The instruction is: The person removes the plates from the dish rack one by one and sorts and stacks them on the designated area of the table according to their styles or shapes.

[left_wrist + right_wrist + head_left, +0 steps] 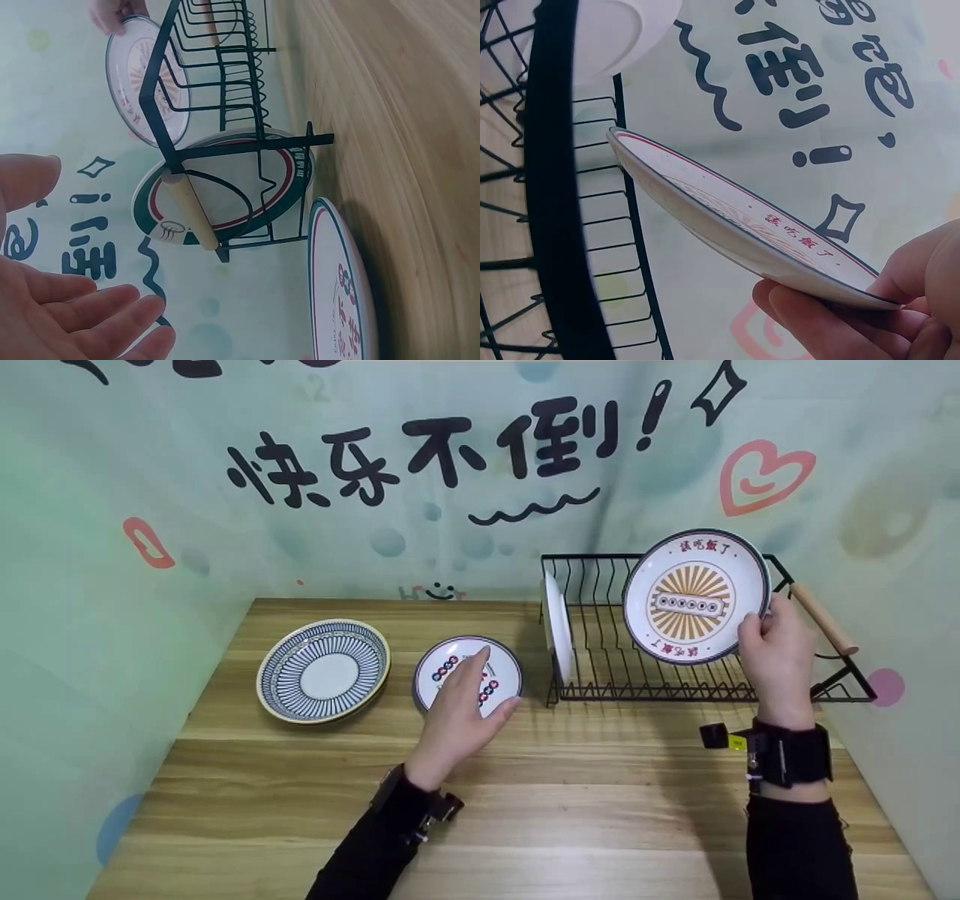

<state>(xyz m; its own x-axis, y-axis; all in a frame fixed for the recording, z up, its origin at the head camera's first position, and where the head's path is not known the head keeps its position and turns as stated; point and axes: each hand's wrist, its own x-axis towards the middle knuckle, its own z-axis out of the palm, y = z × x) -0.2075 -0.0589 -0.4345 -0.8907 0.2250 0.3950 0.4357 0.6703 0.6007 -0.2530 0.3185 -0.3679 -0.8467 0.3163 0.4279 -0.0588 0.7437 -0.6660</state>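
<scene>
In the head view, the right hand (780, 660) pinches the right rim of the sunburst plate (696, 596), which is held tilted over the right part of the black wire rack (660, 699). That view shows the plate's printed face; the right wrist view adds its pale outer side and the grip itself, thumb on the face side and fingers curled behind the rim.

The left hand (459, 709) hangs over the small plate (501, 664), which lies on the wooden table (540, 810) to the left of the rack. From the head its fingers look close together; the left wrist view shows 4 fingers extended loosely, the thumb well apart from them, and these fingertips clear of the small plate.

At the rack's left end, 1 white plate (557, 630) stands upright. The head sees it almost edge-on, while the left wrist view reveals a broad green band and a red ring on its left-facing side. That view also shows a wooden handle at the rack's left end; the head view shows only the right handle (825, 619). At the far left sits a blue-striped bowl (330, 676), visible from the head alone.
</scene>
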